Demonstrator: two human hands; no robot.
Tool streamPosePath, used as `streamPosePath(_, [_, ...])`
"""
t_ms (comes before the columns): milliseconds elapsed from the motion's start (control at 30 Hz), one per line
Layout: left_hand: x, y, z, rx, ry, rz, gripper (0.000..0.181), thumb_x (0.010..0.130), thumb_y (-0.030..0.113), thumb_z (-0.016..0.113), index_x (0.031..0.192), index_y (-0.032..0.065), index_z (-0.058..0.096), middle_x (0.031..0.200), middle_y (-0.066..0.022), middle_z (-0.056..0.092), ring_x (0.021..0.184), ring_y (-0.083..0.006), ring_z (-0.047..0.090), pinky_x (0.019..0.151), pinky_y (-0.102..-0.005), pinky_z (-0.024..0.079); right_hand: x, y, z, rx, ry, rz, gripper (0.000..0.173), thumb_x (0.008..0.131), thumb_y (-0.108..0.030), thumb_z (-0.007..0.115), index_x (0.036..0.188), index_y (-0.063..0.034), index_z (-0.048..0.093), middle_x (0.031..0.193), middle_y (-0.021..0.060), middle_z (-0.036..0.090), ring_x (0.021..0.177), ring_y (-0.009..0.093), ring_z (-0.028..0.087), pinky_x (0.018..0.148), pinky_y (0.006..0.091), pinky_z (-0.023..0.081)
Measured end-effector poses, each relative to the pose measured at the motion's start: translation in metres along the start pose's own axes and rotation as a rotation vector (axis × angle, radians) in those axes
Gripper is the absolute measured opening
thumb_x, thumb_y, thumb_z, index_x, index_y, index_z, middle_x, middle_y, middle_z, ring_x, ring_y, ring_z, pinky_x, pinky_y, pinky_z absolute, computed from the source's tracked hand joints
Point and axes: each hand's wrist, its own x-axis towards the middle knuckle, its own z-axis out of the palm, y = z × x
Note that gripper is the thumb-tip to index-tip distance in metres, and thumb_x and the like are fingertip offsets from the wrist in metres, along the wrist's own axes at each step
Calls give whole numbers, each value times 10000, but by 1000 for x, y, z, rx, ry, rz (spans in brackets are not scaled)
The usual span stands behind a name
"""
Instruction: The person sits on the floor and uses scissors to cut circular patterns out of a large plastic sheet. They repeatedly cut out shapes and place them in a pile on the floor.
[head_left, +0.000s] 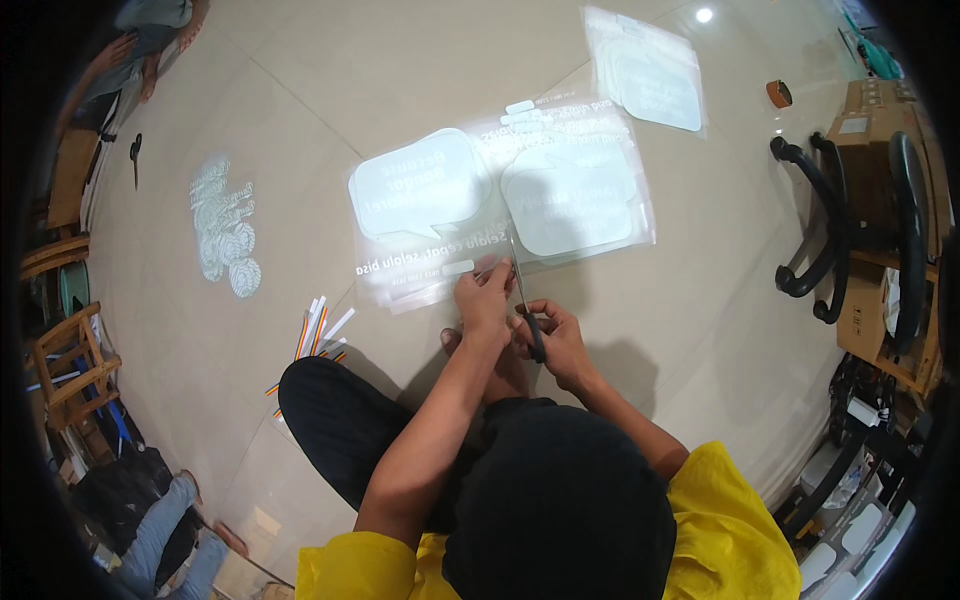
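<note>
My right hand (559, 341) grips a pair of scissors (535, 337) by its dark handle. The blades point away from me, into the sheet between two pale speech-bubble shapes. My left hand (484, 300) pinches the near edge of a stack of transparent printed sheets (409, 281), just left of the blades. One pale speech bubble (420, 184) lies on the left part of the stack, and another bubble (574, 206) on the right part, partly in shadow. The sheets bear mirrored writing. How far the blades have cut is hard to tell.
Another bubble sheet (660, 90) lies at the far right. Cut-out lettering pieces (221, 225), striped strips (315, 326) and black scissors (136, 159) are to the left. A tape roll (779, 94), chair base (832, 225) and cardboard boxes (870, 142) stand right. Other people's legs (154, 525) show at left.
</note>
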Motion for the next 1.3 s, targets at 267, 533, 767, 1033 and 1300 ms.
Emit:
streamPosePath(267, [-4, 5, -1, 120, -3, 41, 436, 942, 77, 806, 1269, -108, 584, 955, -108, 692, 855, -181, 673, 774, -296, 571, 1, -3, 1, -7, 2, 2, 497, 941, -300, 848, 1230, 45, 638, 765, 30, 703, 640, 84, 628, 576, 243, 480])
streamPosePath(533, [-1, 17, -7, 118, -11, 51, 263, 927, 73, 814, 1082, -38, 633, 869, -53, 659, 783, -155, 629, 730, -296, 532, 2, -25, 17, 14, 5, 8, 457, 954, -254, 836, 1213, 55, 620, 756, 47, 675, 612, 98, 607, 570, 258, 492])
streamPosePath(767, [-10, 22, -1, 207, -27, 7, 303, 926, 112, 824, 1055, -75, 623, 877, -86, 667, 768, -168, 629, 669, -312, 525, 12, -21, 13, 48, 12, -19, 439, 964, -287, 824, 1196, 33, 634, 772, 40, 662, 603, 105, 605, 556, 264, 488])
streamPosePath(1033, [-17, 20, -3, 140, -56, -22, 261, 935, 116, 819, 990, -62, 637, 859, -86, 665, 681, -158, 616, 558, -307, 481, 11, -25, 13, 44, 35, 1, 406, 955, -295, 832, 1125, 31, 660, 761, 40, 655, 597, 113, 615, 548, 265, 489])
streamPosePath(1300, [-17, 18, -17, 197, -163, 25, 252, 963, 145, 787, 1012, -54, 639, 821, -91, 698, 688, -163, 639, 618, -298, 490, 20, -41, 8, 16, -24, -5, 392, 958, -330, 830, 1073, 4, 660, 755, 35, 657, 599, 117, 630, 553, 266, 491])
